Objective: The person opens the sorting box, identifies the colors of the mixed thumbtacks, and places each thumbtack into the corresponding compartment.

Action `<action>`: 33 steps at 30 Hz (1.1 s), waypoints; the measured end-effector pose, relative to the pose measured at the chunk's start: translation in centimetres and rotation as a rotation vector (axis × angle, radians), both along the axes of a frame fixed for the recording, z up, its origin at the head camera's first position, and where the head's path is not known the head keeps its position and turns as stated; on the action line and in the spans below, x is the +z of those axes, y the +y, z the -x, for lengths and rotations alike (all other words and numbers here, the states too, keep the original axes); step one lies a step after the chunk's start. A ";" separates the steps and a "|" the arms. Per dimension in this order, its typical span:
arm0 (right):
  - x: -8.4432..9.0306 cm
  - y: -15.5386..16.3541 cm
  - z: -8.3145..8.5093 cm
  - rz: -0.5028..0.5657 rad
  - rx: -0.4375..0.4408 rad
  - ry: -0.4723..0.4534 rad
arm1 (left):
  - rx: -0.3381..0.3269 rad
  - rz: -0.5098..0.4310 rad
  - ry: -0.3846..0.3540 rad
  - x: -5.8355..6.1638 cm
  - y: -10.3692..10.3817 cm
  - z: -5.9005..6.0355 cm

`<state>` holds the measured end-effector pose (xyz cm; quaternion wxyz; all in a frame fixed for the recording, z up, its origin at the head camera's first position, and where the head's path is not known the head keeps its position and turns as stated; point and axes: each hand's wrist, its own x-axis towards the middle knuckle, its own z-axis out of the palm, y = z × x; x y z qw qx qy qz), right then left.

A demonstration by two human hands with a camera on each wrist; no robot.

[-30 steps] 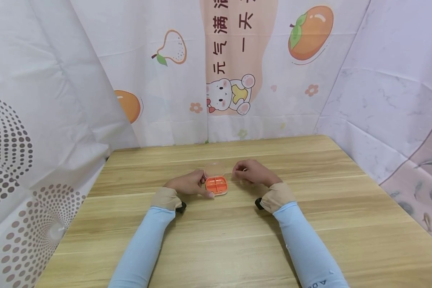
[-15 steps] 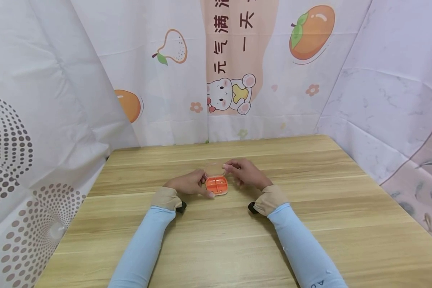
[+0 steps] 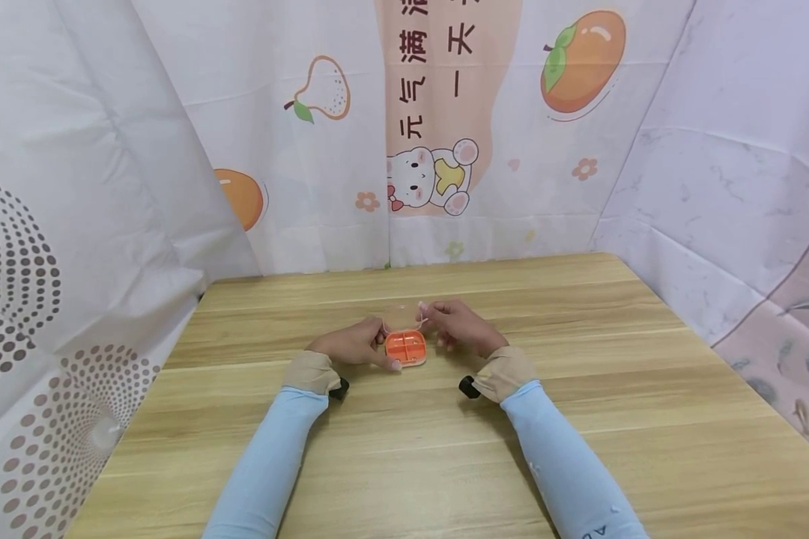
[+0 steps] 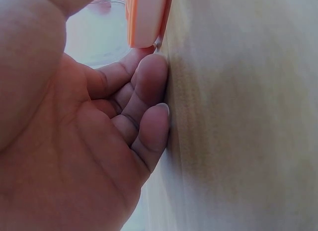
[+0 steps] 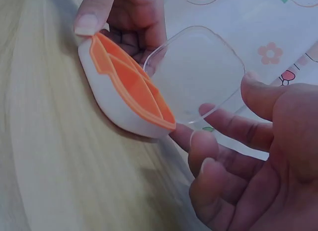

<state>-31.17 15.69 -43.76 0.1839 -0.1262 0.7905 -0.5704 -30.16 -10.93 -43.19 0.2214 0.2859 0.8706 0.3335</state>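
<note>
Left hand (image 3: 350,346): fingers curled round the left side of the box (image 3: 406,348), thumb along its near edge, little fingers resting on the table (image 3: 580,419); in the left wrist view the curled fingers (image 4: 149,92) lie against the wood just below the box's orange edge (image 4: 144,20). Right hand (image 3: 461,328): fingers loosely bent, index and thumb at the right edge of the clear lid (image 3: 403,318); in the right wrist view the fingertips (image 5: 198,139) touch the lid (image 5: 198,72) near its hinge, the thumb standing beside its far edge; whether they pinch it cannot be told. Box: small, white-shelled, with an orange divided tray (image 5: 134,79), lying on the table at its middle, between the two hands. Lid: transparent, raised from the far side of the box and tilted back, open. Both forearms wear pale blue sleeves (image 3: 276,457) with tan cuffs (image 3: 308,372), and a black band (image 3: 468,386) shows at each wrist. Backdrop: white cloths on the left, far and right sides of the table; the far one (image 3: 445,112) bears a bear, fruit and printed characters.
</note>
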 end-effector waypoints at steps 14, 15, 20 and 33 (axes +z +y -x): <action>0.3 -0.4 -0.2 0.002 0.003 -0.027 | -0.006 -0.001 0.008 0.4 0.0 -0.3; 0.3 -0.4 -0.2 0.002 0.007 -0.027 | -0.007 -0.001 0.007 0.4 0.0 -0.3; 0.2 -0.4 -0.2 -0.003 0.003 -0.028 | -0.010 -0.004 0.002 0.3 0.0 -0.3; 0.3 -0.5 -0.2 0.021 -0.021 -0.064 | -0.012 0.008 -0.011 0.0 -0.1 0.1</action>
